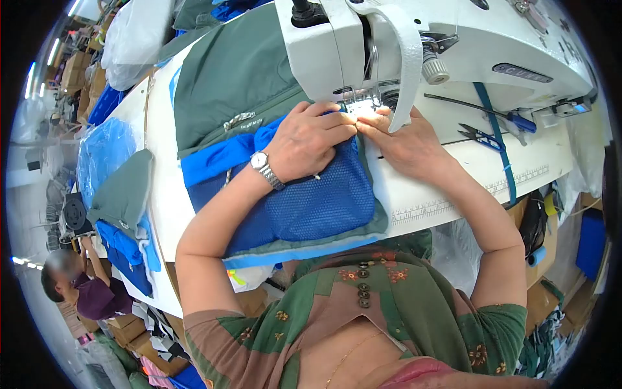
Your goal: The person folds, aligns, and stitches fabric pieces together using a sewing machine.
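The green and blue cloth piece, with its mesh pocket, lies across the middle of the white table, its far right corner under the lit needle area of the sewing machine. The left hand, wearing a watch, rests on the blue cloth, fingers bent and close together, tips toward the needle area. The right hand lies at the cloth's right edge, fingers drawn together at that same corner; whether they pinch it, I cannot tell.

The machine's body and arm fill the far right side, standing over the fingertips and hemming them in from the far side. To the right of the right hand lie a screwdriver, blue-handled snips and a teal strap running down over the table's near edge, where a printed ruler shows. The cloth's near edge, light blue, overhangs the table close to the person's body. A strip of bare tabletop separates it from another green and blue piece at left. Beyond that piece lies clear blue plastic. A person in purple is well apart, far left.
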{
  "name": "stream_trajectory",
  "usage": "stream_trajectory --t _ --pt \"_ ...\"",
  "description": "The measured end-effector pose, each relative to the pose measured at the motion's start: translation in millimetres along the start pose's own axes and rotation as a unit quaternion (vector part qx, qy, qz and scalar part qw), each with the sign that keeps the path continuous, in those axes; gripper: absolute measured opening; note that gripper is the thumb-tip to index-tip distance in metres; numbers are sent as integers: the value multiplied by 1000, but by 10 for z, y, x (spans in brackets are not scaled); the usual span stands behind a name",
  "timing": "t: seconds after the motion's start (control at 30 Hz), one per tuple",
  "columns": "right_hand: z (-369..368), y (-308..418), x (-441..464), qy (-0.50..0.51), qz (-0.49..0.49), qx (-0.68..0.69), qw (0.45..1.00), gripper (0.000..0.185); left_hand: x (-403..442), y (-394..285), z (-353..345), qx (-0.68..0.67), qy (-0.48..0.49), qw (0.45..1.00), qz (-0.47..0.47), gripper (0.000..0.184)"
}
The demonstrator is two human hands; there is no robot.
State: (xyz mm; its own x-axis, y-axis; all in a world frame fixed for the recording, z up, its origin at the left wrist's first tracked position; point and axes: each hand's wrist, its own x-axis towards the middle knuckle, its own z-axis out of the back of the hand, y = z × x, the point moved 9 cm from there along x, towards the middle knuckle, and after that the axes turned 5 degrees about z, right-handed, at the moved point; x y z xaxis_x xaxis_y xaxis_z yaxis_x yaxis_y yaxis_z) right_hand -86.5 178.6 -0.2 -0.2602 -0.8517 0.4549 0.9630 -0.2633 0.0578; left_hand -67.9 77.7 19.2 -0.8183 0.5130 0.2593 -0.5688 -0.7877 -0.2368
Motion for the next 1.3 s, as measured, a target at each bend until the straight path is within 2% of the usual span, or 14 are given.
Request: stream_trajectory --t 0.1,0.2,0.33,0.37,0.43,0.47,0.53,0.57,0.63,0.83,0.93,1.1,1.2,1.3 --pt "1 14 -16 0 7 -15 1000 35 -4 16 -18 18 -20 998 -55 36" --pt "-38 13 -10 46 -2 -31 998 37 -14 55 -24 35 16 998 -50 37" --pt "10 18 -3 25 -2 -26 999 37 -186 -372 196 101 -19 992 -68 38" --pt "25 23 3 14 -1 -28 1000 37 -286 -550 239 39 -26 998 -45 36" --pt "38 16 2 -3 2 -31 1000 35 -467 -834 143 -52 62 996 43 35" --pt "59 17 0 -13 7 -23 1000 34 -491 -936 114 -52 64 996 43 35" --pt "62 27 -27 -25 17 -13 999 32 -558 -955 96 -15 28 992 119 32" --pt "62 15 -36 -25 19 -12 999 32 -589 -978 55 -14 27 992 121 32" --pt "79 38 -41 -30 41 -5 999 30 -613 -996 69 40 -19 993 111 27" --pt "266 198 -139 -59 66 32 996 29 -621 -1032 156 -2 -68 996 62 18" --pt "338 340 -219 -51 67 49 995 29 -731 -1141 310 39 -181 982 39 19" --pt "460 580 -308 -95 66 75 990 21 -825 -1311 238 61 -202 977 38 19" --pt "438 635 -377 -113 66 96 987 19 -828 -1275 160 61 -161 983 66 17" --pt "378 625 -412 -95 49 131 986 26 -856 -1257 190 58 -215 971 86 16"
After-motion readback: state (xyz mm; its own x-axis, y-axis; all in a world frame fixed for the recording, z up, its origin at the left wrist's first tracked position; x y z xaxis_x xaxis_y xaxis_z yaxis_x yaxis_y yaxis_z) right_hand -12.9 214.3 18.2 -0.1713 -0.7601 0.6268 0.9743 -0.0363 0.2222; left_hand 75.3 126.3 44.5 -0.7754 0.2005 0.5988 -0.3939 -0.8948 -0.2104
